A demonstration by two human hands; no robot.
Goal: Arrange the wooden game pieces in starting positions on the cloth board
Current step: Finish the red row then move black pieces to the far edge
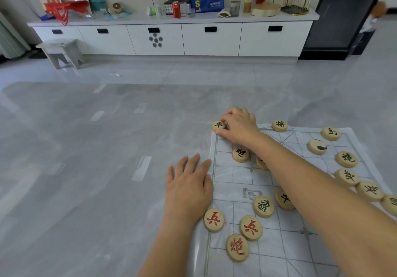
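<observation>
A white cloth board [290,244] with a printed grid lies on the grey floor at the lower right. My right hand [238,126] reaches across it and pinches a black-lettered wooden piece [218,125] at the board's far left corner. My left hand [189,184] lies flat, fingers straight, on the floor at the board's left edge. Several round wooden pieces are scattered on the cloth: black-lettered ones [240,154] in the middle and along the right side [346,159], and three red-lettered ones [251,227] near me. My right forearm partly covers two pieces.
The grey tiled floor [96,169] spreads wide to the left and beyond the board. A long white cabinet [171,38] with clutter on top runs along the far wall. A small grey stool [62,53] stands at the far left, a dark cabinet [343,18] at the far right.
</observation>
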